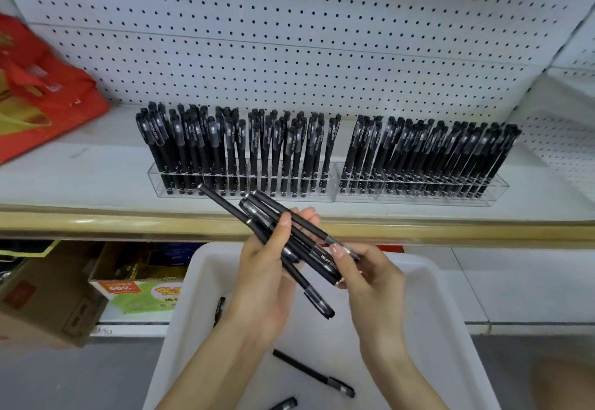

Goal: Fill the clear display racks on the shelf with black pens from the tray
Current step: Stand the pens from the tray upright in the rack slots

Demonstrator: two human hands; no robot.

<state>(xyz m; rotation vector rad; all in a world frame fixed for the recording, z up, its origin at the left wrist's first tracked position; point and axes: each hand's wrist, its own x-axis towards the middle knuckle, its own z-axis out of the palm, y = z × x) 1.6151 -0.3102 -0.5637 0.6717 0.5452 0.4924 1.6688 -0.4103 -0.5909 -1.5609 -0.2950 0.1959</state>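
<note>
Two clear display racks stand side by side on the white shelf, the left rack (161, 181) and the right rack (492, 189), both packed with upright black pens (273, 149). Above the white tray (450, 306), my left hand (262, 281) grips a bundle of several black pens (257, 213) that fan up and to the left. My right hand (370, 277) pinches the capped end of one pen from that bundle. Three loose pens lie in the tray, one at the left (219, 310), one near the middle (314, 374), one at the bottom edge (285, 405).
A red bag (42, 94) sits on the shelf at the far left. The shelf has a tan front lip (128, 223) and a white pegboard back (289, 39). Cardboard boxes (48, 297) and a green-and-orange carton (141, 293) stand below on the left.
</note>
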